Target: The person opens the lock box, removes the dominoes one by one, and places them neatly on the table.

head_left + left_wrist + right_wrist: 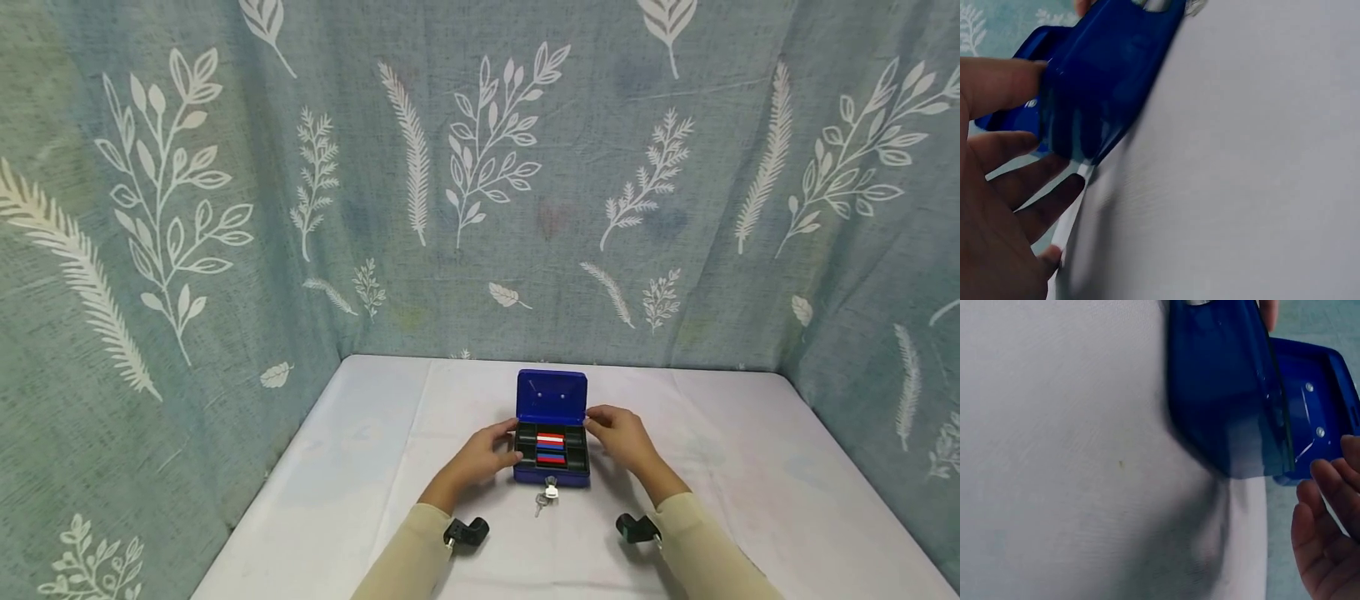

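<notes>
A blue metal cash box (552,478) stands on the table with its lid (552,396) raised. Its black inner tray (527,433) has compartments; red, white and blue flat pieces (551,442) lie in the middle ones. Keys (542,502) hang from the front lock. My left hand (480,458) is at the box's left side, its thumb at the top edge and the other fingers spread along the wall (1110,81). Near the lid's lower right corner is my right hand (621,435), fingers loosely bent; the right wrist view does not show clear contact with the lid (1310,412).
A white cloth covers the table (375,450). Patterned blue-green curtains (547,208) rise behind it and on both sides. Black devices (467,532) are attached at both wrists, above the tabletop.
</notes>
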Available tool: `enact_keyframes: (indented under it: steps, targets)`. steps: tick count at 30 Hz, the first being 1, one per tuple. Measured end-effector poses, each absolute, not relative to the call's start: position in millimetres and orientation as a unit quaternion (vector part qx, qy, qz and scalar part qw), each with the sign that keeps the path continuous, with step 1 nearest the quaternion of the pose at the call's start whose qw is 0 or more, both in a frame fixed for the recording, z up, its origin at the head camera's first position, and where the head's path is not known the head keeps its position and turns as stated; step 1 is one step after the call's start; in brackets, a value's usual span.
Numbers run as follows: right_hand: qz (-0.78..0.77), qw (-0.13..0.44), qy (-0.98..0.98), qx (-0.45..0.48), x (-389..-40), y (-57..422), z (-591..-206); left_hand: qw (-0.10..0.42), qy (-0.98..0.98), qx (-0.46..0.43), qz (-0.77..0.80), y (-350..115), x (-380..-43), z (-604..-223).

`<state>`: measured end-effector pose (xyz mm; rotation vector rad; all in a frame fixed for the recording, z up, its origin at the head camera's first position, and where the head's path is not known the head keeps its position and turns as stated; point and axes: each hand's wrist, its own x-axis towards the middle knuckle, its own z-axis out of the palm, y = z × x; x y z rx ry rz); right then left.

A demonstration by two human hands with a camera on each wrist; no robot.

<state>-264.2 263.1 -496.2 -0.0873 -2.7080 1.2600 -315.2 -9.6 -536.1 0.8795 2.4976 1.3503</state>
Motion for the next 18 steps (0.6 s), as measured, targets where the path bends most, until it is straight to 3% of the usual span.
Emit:
enact_keyframes:
  steps: [18]
  targets:
    - [0.365,0.037,-0.928,0.059,-273.1,228.4,-482.4,0.018,0.876,0.299,0.378,-11.6,-310.6,-546.3]
